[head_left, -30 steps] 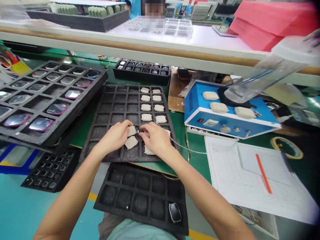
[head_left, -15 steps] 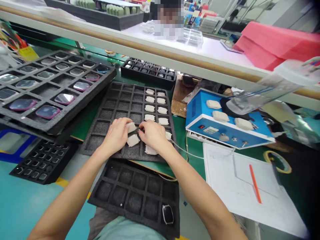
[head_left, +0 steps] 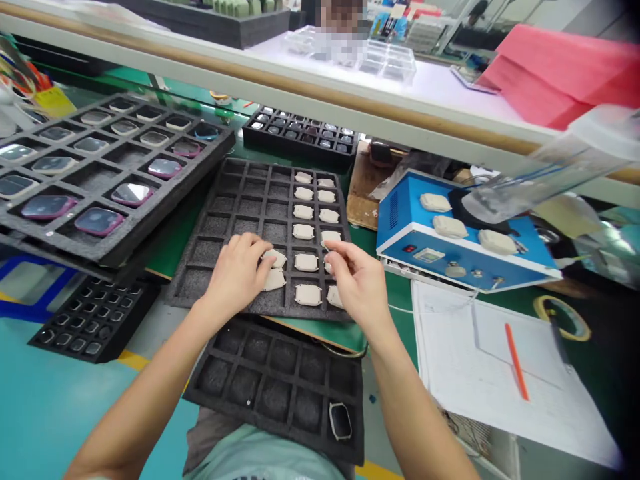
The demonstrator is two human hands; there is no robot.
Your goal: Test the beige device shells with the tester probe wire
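Observation:
A black foam tray (head_left: 235,220) lies before me, its right columns filled with several small white square parts (head_left: 303,231). My left hand (head_left: 236,275) rests on the tray's near rows, fingers curled over two white parts (head_left: 275,269). My right hand (head_left: 356,281) hovers just right of it, thumb and forefinger pinched on something small and thin I cannot make out. Two more white parts (head_left: 307,294) lie uncovered between my hands.
A second black foam tray (head_left: 260,387) sits on my lap with one dark-framed piece (head_left: 340,421). Trays of glossy lenses (head_left: 95,193) stack at left. A blue control box (head_left: 440,240) carrying white parts stands right, beside papers (head_left: 480,360) with an orange pen (head_left: 517,361). A shelf (head_left: 300,93) runs overhead.
My right hand has lifted off the tray and shifted right, uncovering white parts beneath it. My left hand stays on the near rows. The view has shifted slightly.

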